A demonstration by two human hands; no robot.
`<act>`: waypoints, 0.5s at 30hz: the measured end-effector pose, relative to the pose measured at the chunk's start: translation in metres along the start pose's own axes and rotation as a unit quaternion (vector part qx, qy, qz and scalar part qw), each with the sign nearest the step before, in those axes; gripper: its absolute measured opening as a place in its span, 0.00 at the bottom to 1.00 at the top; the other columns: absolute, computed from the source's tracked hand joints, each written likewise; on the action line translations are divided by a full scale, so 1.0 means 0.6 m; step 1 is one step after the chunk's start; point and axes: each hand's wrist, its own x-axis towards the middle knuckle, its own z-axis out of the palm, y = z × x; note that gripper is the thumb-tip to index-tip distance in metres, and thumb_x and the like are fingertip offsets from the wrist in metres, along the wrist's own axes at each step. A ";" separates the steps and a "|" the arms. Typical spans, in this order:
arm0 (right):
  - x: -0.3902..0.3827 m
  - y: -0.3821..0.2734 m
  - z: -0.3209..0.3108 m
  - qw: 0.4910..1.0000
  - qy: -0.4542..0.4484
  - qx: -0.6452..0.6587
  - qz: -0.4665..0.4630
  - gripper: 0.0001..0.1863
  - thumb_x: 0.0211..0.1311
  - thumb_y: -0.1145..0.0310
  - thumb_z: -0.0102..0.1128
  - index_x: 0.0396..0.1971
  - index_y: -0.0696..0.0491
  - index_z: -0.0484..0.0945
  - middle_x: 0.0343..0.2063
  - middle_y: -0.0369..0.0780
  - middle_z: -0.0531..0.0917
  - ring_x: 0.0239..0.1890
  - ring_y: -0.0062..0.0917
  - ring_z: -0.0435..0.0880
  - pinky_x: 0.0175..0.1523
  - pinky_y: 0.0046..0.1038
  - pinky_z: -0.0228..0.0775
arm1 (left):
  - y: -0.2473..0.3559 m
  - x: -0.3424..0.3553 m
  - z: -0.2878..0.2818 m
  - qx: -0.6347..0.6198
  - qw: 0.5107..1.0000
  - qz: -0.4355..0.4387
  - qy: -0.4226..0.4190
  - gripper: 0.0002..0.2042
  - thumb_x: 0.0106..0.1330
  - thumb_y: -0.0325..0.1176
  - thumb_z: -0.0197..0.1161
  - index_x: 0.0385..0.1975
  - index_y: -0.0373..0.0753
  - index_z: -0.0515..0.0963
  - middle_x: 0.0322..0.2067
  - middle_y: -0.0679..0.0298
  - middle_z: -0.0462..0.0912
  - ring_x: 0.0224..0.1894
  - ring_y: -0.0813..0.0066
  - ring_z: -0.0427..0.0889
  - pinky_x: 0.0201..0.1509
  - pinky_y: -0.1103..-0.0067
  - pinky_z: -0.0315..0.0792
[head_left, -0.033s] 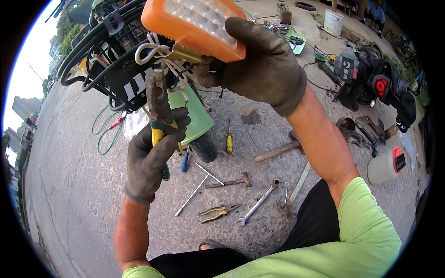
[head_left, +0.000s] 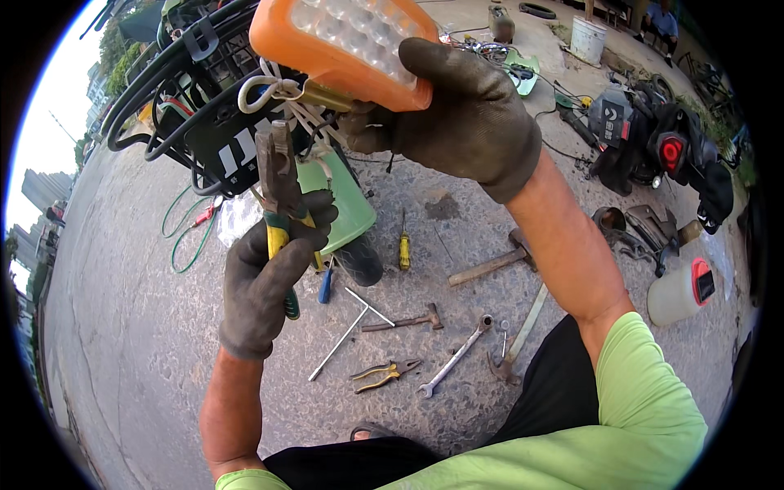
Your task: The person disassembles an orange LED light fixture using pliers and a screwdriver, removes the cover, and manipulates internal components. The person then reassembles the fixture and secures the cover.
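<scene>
In dark work gloves, my left hand [head_left: 265, 282] is closed round the green and yellow handles of a pair of pliers [head_left: 280, 175], jaws pointing up. My right hand [head_left: 465, 118] grips an orange lamp [head_left: 347, 49] with a clear, domed lens panel, thumb on its right edge. A yellowish metal bracket [head_left: 327, 96] under the lamp has a looped pale cord [head_left: 269, 91] beside it. Behind the pliers is a black tubular rack [head_left: 196, 139] on a vehicle, with a light green mudguard [head_left: 347, 200] over a dark tyre [head_left: 361, 261]. My right fingertips are partly hidden behind the lamp.
On the concrete lie a yellow screwdriver [head_left: 404, 249], a blue-handled screwdriver [head_left: 326, 286], a T-handle wrench [head_left: 339, 345], a second pair of pliers [head_left: 385, 376], a spanner [head_left: 457, 357] and several hammers [head_left: 490, 268]. Vehicle parts [head_left: 653, 147] and a whitish container [head_left: 674, 298] stand right.
</scene>
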 end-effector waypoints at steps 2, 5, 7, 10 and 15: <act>-0.006 -0.006 -0.004 0.998 -0.005 -0.062 0.001 0.29 0.75 0.59 0.59 0.69 0.56 0.66 0.59 0.43 0.79 0.57 0.32 0.82 0.63 0.40 0.78 | 0.006 -0.002 0.004 -0.003 1.000 0.000 -0.003 0.18 0.67 0.32 0.60 0.51 0.27 0.80 0.59 0.49 0.80 0.61 0.58 0.80 0.69 0.63 0.69; -0.007 -0.004 -0.007 0.989 -0.006 -0.149 -0.011 0.30 0.72 0.61 0.63 0.69 0.56 0.67 0.60 0.43 0.79 0.60 0.32 0.81 0.64 0.39 0.77 | 0.012 -0.006 0.005 0.010 1.000 -0.005 0.003 0.18 0.66 0.29 0.58 0.51 0.25 0.78 0.58 0.47 0.80 0.61 0.55 0.80 0.70 0.61 0.69; -0.007 -0.004 -0.006 0.981 -0.013 -0.191 -0.018 0.30 0.70 0.63 0.66 0.68 0.55 0.68 0.59 0.42 0.80 0.60 0.31 0.81 0.64 0.38 0.77 | 0.014 -0.007 0.003 0.015 1.000 -0.009 0.009 0.18 0.66 0.31 0.60 0.52 0.26 0.79 0.58 0.49 0.80 0.61 0.58 0.80 0.69 0.63 0.69; -0.013 -0.008 -0.008 0.973 -0.032 -0.228 -0.025 0.29 0.69 0.64 0.68 0.66 0.55 0.71 0.58 0.42 0.81 0.60 0.30 0.81 0.65 0.37 0.77 | 0.012 -0.003 0.002 0.010 1.000 -0.008 0.009 0.19 0.68 0.36 0.65 0.54 0.30 0.81 0.60 0.53 0.81 0.61 0.64 0.80 0.68 0.66 0.71; -0.013 -0.021 -0.001 0.911 0.010 -0.413 0.006 0.26 0.65 0.68 0.70 0.62 0.53 0.75 0.56 0.41 0.82 0.58 0.29 0.83 0.66 0.36 0.76 | 0.023 -0.010 0.002 0.008 1.000 -0.001 0.023 0.17 0.68 0.35 0.65 0.51 0.30 0.81 0.57 0.55 0.82 0.56 0.69 0.81 0.64 0.68 0.73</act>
